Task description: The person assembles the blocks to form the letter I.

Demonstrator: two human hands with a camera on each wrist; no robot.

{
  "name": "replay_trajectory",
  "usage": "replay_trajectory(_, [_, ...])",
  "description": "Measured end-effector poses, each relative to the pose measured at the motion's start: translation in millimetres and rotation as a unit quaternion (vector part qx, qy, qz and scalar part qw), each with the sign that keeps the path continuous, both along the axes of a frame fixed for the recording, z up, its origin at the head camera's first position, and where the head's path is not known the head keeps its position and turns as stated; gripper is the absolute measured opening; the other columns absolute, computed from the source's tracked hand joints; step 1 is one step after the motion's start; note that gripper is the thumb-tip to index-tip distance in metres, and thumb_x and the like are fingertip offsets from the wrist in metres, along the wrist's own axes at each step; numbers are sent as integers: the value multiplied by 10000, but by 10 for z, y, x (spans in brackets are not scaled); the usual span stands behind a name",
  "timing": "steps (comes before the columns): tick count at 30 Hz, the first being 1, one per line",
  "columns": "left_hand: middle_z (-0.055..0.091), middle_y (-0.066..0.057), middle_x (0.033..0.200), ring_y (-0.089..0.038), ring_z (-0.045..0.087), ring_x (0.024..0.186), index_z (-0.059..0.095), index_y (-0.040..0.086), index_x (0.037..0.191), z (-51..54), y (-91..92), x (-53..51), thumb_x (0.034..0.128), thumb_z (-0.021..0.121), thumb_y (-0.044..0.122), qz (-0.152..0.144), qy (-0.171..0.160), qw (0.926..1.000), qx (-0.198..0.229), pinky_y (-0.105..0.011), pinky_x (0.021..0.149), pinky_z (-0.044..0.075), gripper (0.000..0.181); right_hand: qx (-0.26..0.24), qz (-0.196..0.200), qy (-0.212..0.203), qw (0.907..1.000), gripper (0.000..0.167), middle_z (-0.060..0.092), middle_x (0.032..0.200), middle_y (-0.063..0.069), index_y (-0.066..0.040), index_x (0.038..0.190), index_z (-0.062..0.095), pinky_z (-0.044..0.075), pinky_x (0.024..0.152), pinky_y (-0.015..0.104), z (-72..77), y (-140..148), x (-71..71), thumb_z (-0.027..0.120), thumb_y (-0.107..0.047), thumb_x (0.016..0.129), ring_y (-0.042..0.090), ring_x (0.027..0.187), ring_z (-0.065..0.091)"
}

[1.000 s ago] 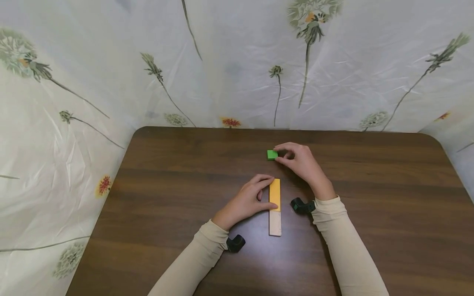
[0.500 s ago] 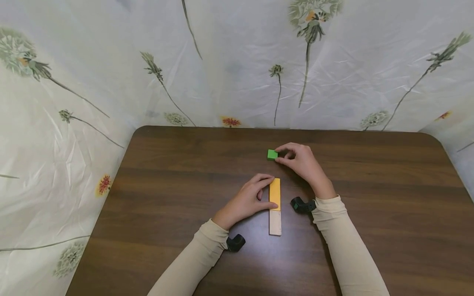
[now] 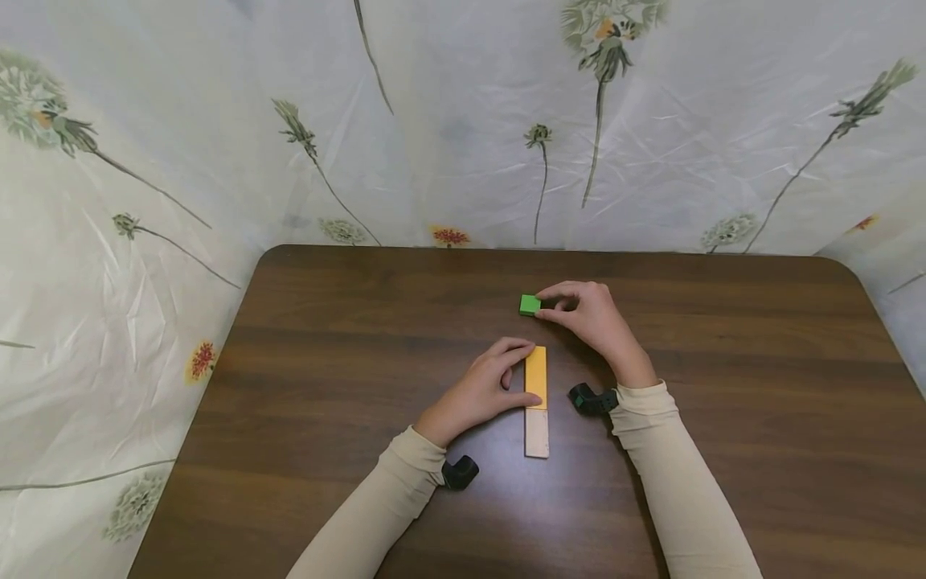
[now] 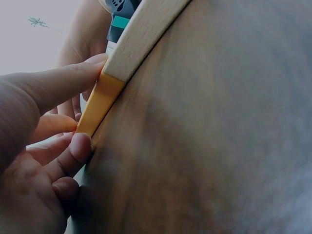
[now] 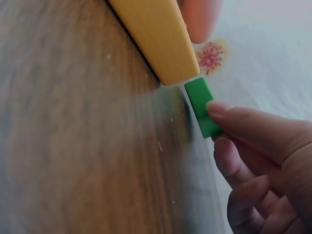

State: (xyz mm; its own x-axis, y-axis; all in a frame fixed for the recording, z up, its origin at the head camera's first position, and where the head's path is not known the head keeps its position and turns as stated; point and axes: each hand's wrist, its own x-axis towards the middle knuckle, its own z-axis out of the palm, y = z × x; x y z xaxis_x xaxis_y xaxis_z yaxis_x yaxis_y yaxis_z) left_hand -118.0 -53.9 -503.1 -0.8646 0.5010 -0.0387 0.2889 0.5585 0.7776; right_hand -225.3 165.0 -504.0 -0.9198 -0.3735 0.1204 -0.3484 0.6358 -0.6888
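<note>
In the head view a yellow block (image 3: 537, 374) lies on the table, end to end with a plain pale wooden block (image 3: 537, 436) on its near side. My left hand (image 3: 477, 392) holds the yellow block from the left, index fingertip at its far end and thumb at its near end. Beyond the row, my right hand (image 3: 589, 318) pinches a small green block (image 3: 530, 305) between thumb and index finger. A gap separates the green block from the yellow one. The right wrist view shows the green block (image 5: 199, 105) flat and upright past the yellow block's end (image 5: 170, 63).
A brown wooden table (image 3: 347, 370) spreads to both sides. Its far edge meets a pale curtain (image 3: 463, 161) printed with dandelions. Each wrist carries a small black camera, the left camera (image 3: 460, 473) near the pale block and the right camera (image 3: 592, 400) beside the yellow block.
The green block and my right hand have come slightly nearer to the yellow block. My left hand and the two joined blocks have stayed in place on the table.
</note>
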Motion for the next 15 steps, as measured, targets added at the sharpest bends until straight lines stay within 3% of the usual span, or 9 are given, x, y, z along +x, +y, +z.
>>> replay_trajectory(8, [488, -33, 1521, -55, 451, 722, 480, 95, 1550, -11, 5, -9, 901, 814, 340, -6, -43, 10000, -7, -177, 666, 398, 770, -186, -1, -158, 9997, 249, 765, 913, 11, -166, 1123, 807, 499, 713, 244, 37, 28, 72, 831, -260, 894, 133, 751, 640])
replay_trajectory(15, [494, -35, 1507, -54, 453, 729, 476, 96, 1552, -24, 10, -11, 903, 812, 337, 11, -1, 10000, -14, -182, 676, 404, 770, -720, 89, -1037, 9920, 289, 795, 997, 91, -134, 1181, 777, 601, 640, 302, 61, 82, 175, 814, -222, 908, 161, 708, 730])
